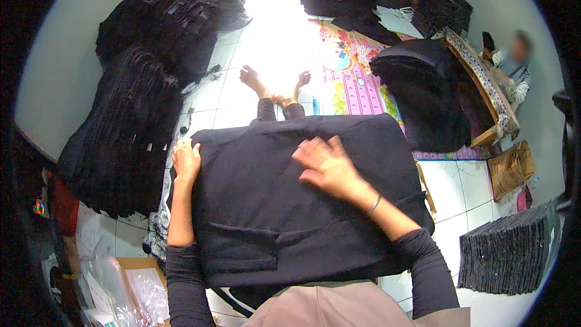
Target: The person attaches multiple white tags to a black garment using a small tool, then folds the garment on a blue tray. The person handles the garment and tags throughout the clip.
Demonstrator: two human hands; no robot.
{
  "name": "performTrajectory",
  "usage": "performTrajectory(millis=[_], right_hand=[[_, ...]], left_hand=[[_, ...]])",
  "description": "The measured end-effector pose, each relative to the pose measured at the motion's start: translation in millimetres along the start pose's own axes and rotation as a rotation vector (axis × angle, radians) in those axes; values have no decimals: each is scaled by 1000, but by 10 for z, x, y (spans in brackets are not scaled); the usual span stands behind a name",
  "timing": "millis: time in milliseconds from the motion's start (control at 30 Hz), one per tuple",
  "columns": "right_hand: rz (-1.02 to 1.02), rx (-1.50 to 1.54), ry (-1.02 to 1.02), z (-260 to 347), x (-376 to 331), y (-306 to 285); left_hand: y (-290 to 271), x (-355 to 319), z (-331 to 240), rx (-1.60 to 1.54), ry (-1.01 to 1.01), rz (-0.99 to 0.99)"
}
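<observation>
A black garment (pixel 242 184) lies spread over a broad flat support in front of me, with a pocket-like panel (pixel 242 248) at its near left. At its far left edge, my left hand (pixel 186 160) has its fingers bent around the cloth's border. My right hand (pixel 327 166) is over the upper middle of the garment, palm down with fingers spread and slightly blurred; it holds nothing. Wrinkles run across the cloth near its far edge. What supports the garment is mostly hidden beneath it.
Tall piles of black garments (pixel 121 127) stand at left; another dark pile (pixel 423 97) rests at right by a wooden table (pixel 484 85). Bagged black stacks (pixel 505 251) sit lower right, clear plastic bags (pixel 115 287) lower left. Someone's bare feet (pixel 257 82) stretch beyond the garment; a person sits far right.
</observation>
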State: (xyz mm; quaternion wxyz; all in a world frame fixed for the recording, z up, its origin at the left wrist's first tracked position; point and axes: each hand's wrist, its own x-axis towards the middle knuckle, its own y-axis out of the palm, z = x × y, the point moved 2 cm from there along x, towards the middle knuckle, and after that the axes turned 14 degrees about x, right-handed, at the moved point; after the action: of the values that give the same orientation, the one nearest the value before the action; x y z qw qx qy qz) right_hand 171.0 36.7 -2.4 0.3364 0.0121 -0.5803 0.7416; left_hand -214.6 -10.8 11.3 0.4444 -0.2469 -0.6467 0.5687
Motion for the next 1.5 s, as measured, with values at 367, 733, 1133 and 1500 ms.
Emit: performTrajectory(millis=[367, 733, 1133, 1500], right_hand=[[-276, 430, 1132, -2511, -454, -708], [-264, -398, 466, -1894, -456, -1251], [-195, -542, 879, -370, -1663, -1357], [-36, 608, 229, 1295, 324, 339]], left_hand=[[577, 617, 235, -1017, -165, 416], [-459, 245, 582, -1191, 46, 347], [-784, -1811, 760, -971, -59, 377], [-773, -1597, 346, -462, -196, 108]])
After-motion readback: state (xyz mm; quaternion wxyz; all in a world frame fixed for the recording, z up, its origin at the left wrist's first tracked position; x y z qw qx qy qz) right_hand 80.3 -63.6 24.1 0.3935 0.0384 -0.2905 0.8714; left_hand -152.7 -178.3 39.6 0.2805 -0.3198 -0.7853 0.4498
